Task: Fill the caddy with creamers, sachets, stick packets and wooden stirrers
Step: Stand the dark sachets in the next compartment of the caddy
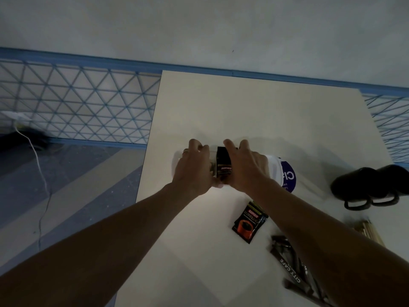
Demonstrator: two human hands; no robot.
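Both hands meet at mid-table (254, 111). The left hand (194, 167) has its fingers curled round the clear caddy (218, 185), which is largely hidden. The right hand (245, 167) grips upright black sachets (224, 167) at the caddy. One loose sachet (250, 220) lies nearer the person. Stick packets (292, 269) and wooden stirrers (369, 231) lie to the right. A white-and-blue pack (285, 173) sits just beside the right hand, with two black mugs (371, 182) further right.

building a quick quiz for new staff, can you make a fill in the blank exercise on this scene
1. The sachet lying loose on the table reads Kopiko ____.
2. The stick packets are printed City ____.
3. The two mugs on the right are ____ in colour.

Missing words: Supremo; Cafe; black
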